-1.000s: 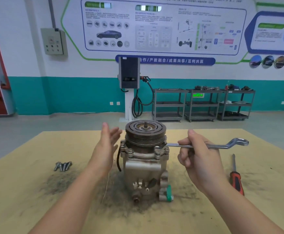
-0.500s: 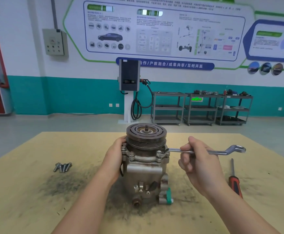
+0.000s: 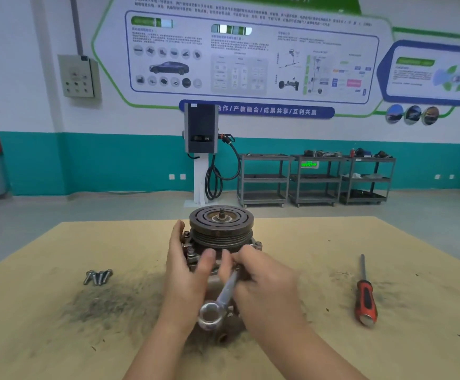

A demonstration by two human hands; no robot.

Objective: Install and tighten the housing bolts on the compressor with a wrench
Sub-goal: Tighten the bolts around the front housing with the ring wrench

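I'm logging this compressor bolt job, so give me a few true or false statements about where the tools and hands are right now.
1. The right hand grips the wrench. True.
2. The screwdriver lies left of the compressor. False: it lies to the right, on the table.
3. Loose bolts lie on the table to the compressor's left. True.
4. The left hand rests flat on the table. False: it holds the compressor's side.
5. The wrench's free ring end points toward the wall. False: it points toward the camera.

Both hands, left [image 3: 186, 281] and right [image 3: 267, 283], are ungloved; the forearms are sleeveless.
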